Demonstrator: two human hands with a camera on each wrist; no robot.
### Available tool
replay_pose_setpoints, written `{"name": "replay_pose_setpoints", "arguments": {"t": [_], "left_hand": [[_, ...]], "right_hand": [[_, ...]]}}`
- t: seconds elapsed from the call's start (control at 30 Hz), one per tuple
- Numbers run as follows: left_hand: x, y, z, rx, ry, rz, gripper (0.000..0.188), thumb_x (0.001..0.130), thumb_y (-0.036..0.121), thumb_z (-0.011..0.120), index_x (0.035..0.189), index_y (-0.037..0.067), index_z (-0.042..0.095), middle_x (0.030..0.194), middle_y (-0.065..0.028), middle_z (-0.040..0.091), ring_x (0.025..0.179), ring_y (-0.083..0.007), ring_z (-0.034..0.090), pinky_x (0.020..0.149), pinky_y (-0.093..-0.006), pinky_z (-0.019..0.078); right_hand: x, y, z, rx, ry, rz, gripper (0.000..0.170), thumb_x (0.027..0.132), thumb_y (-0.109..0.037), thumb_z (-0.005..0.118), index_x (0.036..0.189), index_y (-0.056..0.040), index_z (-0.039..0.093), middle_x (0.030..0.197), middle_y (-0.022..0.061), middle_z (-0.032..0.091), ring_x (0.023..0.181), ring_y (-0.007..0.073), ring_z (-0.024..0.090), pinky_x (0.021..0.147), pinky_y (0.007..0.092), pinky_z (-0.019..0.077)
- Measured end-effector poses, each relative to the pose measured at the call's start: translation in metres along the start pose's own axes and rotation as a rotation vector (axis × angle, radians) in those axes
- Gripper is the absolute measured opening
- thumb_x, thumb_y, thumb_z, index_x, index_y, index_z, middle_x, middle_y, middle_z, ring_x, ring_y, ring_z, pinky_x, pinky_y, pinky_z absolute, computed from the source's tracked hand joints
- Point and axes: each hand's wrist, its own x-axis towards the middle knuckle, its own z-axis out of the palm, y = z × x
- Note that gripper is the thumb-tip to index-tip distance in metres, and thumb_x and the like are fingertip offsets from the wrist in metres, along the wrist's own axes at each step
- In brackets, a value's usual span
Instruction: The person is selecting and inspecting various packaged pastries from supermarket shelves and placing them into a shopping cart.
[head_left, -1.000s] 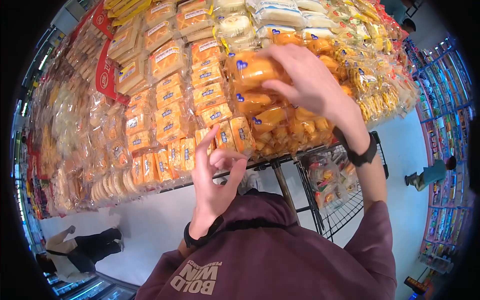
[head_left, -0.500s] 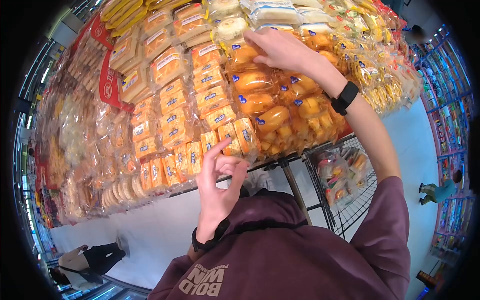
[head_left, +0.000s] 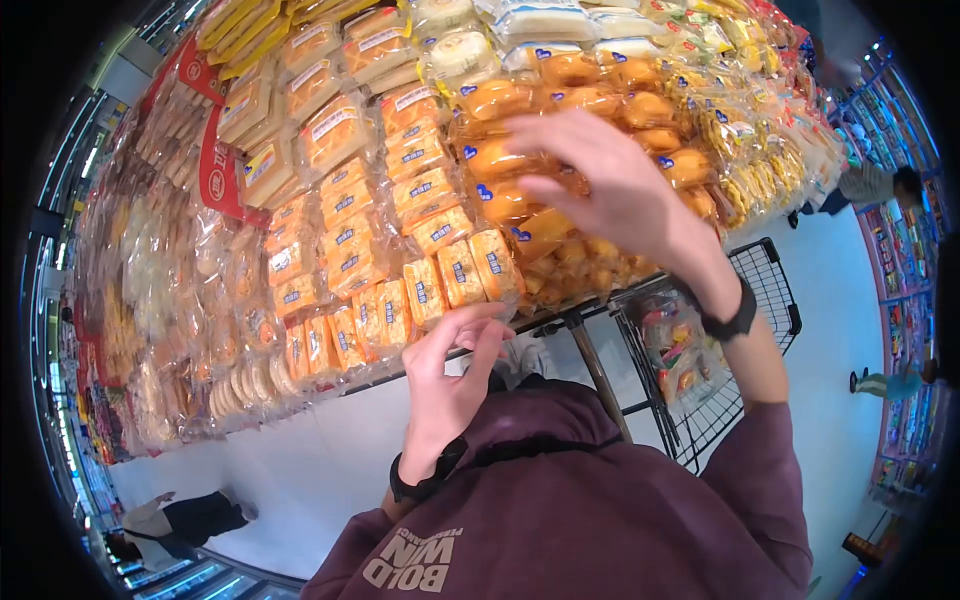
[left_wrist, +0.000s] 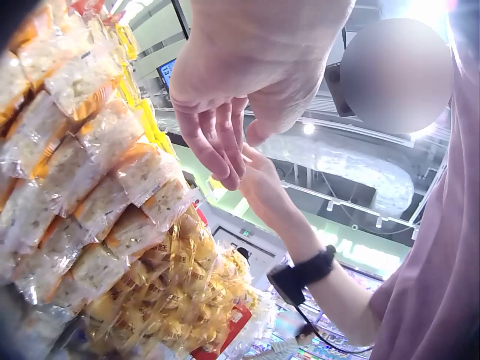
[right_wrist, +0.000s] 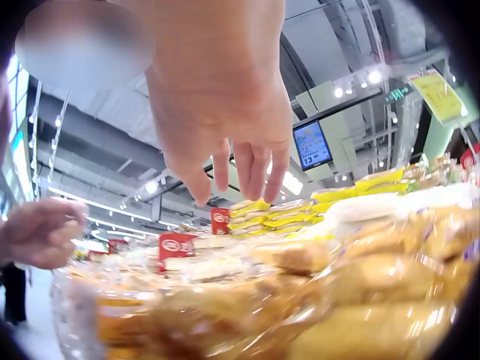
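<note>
In the head view, my right hand (head_left: 625, 190) hovers over wrapped golden-brown bread rolls (head_left: 500, 157), fingers spread and holding nothing. The right wrist view shows that hand (right_wrist: 225, 112) with fingers hanging down above the glossy packs (right_wrist: 375, 277). My left hand (head_left: 448, 375) is near the display's front edge, beside small orange-and-white packs (head_left: 425, 288), with relaxed, bent fingers and nothing in them. Those fingers hang loosely in the left wrist view, where the left hand (left_wrist: 247, 82) appears apart from the packs (left_wrist: 112, 180).
A wire cart (head_left: 690, 420) holding several bagged items stands below the display at the right. Red signs (head_left: 225, 180) divide packs at the left. People are in the aisle at lower left (head_left: 200, 517) and right (head_left: 895, 383). Pale packs (head_left: 545, 22) lie at the back.
The right hand moved back from the rolls near the pale packs, toward the display's front and right. The roll pack beneath it a second ago lies among the others. The left hand's raised forefinger has lowered.
</note>
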Motion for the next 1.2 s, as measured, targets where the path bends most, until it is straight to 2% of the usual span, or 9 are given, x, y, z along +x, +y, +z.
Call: {"name": "replay_pose_setpoints", "arguments": {"t": [0.2, 0.27, 0.4, 0.53, 0.73, 0.93, 0.97, 1.03, 1.2], "left_hand": [[-0.002, 0.004, 0.000, 0.036, -0.261, 0.065, 0.023, 0.087, -0.008, 0.056, 0.107, 0.000, 0.065, 0.092, -0.0094, 0.069, 0.074, -0.0161, 0.067, 0.067, -0.0271, 0.0541], [-0.001, -0.010, 0.010, 0.043, -0.414, 0.191, 0.027, 0.085, -0.012, 0.054, 0.106, -0.001, 0.066, 0.096, -0.0082, 0.069, 0.074, -0.0152, 0.066, 0.067, -0.0258, 0.0541], [-0.001, -0.035, 0.037, 0.155, -0.722, 0.053, 0.019, 0.087, 0.002, 0.059, 0.105, 0.003, 0.066, 0.100, -0.0108, 0.066, 0.078, -0.0232, 0.065, 0.071, -0.0285, 0.0526], [-0.010, -0.113, 0.076, 0.214, -0.931, 0.131, 0.025, 0.090, 0.017, 0.061, 0.111, 0.004, 0.064, 0.115, -0.0128, 0.063, 0.111, -0.0295, 0.057, 0.097, -0.0398, 0.0437], [-0.025, -0.171, 0.116, 0.300, -0.974, 0.490, 0.031, 0.089, 0.022, 0.063, 0.114, 0.003, 0.062, 0.129, -0.0132, 0.056, 0.127, -0.0302, 0.046, 0.113, -0.0459, 0.0284], [-0.015, -0.196, 0.137, 0.396, -1.075, 0.560, 0.025, 0.086, 0.022, 0.065, 0.105, 0.006, 0.064, 0.108, -0.0105, 0.058, 0.118, -0.0254, 0.052, 0.116, -0.0482, 0.0224], [-0.016, -0.199, 0.138, 0.368, -1.051, 0.546, 0.024, 0.085, 0.022, 0.065, 0.104, 0.006, 0.064, 0.105, -0.0099, 0.058, 0.116, -0.0246, 0.052, 0.116, -0.0486, 0.0219], [-0.023, -0.208, 0.140, 0.313, -1.004, 0.513, 0.023, 0.084, 0.023, 0.066, 0.101, 0.007, 0.064, 0.099, -0.0088, 0.056, 0.114, -0.0230, 0.053, 0.117, -0.0493, 0.0208], [-0.044, -0.208, 0.133, 0.310, -0.774, 0.604, 0.026, 0.083, 0.021, 0.066, 0.104, 0.005, 0.065, 0.118, -0.0168, 0.057, 0.127, -0.0306, 0.046, 0.117, -0.0508, 0.0195]], "right_hand": [[-0.119, -0.086, 0.024, 0.265, 0.021, 0.098, 0.018, 0.070, -0.007, 0.080, 0.076, -0.0077, 0.063, 0.067, 0.0035, 0.056, 0.058, 0.0217, 0.054, 0.052, 0.0312, 0.0423], [-0.177, -0.086, 0.042, 0.241, -0.029, 0.350, 0.020, 0.071, -0.009, 0.080, 0.076, -0.0069, 0.060, 0.067, 0.0058, 0.055, 0.057, 0.0243, 0.054, 0.052, 0.0326, 0.0422], [-0.262, -0.083, 0.059, 0.078, -0.272, 0.923, 0.027, 0.075, -0.016, 0.078, 0.083, -0.0033, 0.055, 0.069, 0.0105, 0.057, 0.062, 0.0314, 0.058, 0.055, 0.0376, 0.0456], [-0.312, -0.085, 0.067, 0.142, -0.474, 0.956, 0.033, 0.077, -0.023, 0.076, 0.086, -0.0027, 0.052, 0.071, 0.0131, 0.061, 0.067, 0.0363, 0.062, 0.059, 0.0431, 0.0490], [-0.315, -0.073, 0.084, 0.078, -0.496, 1.068, 0.036, 0.077, -0.028, 0.076, 0.073, -0.0018, 0.053, 0.063, 0.0159, 0.059, 0.063, 0.0371, 0.062, 0.058, 0.0435, 0.0490], [-0.318, -0.074, 0.095, 0.173, -0.371, 1.186, 0.046, 0.075, -0.032, 0.078, 0.061, -0.0002, 0.047, 0.062, 0.0205, 0.057, 0.064, 0.0397, 0.060, 0.060, 0.0442, 0.0476], [-0.335, -0.071, 0.106, 0.186, -0.260, 1.120, 0.049, 0.076, -0.025, 0.078, 0.059, -0.0001, 0.040, 0.059, 0.0162, 0.053, 0.053, 0.0302, 0.053, 0.056, 0.0370, 0.0453], [-0.324, -0.076, 0.099, 0.141, -0.310, 1.160, 0.050, 0.076, -0.025, 0.079, 0.059, -0.0003, 0.039, 0.059, 0.0150, 0.053, 0.053, 0.0290, 0.049, 0.056, 0.0369, 0.0441], [-0.311, -0.084, 0.097, 0.111, -0.380, 1.244, 0.049, 0.076, -0.023, 0.080, 0.058, -0.0018, 0.040, 0.055, 0.0077, 0.048, 0.052, 0.0166, 0.040, 0.053, 0.0343, 0.0409]]}}
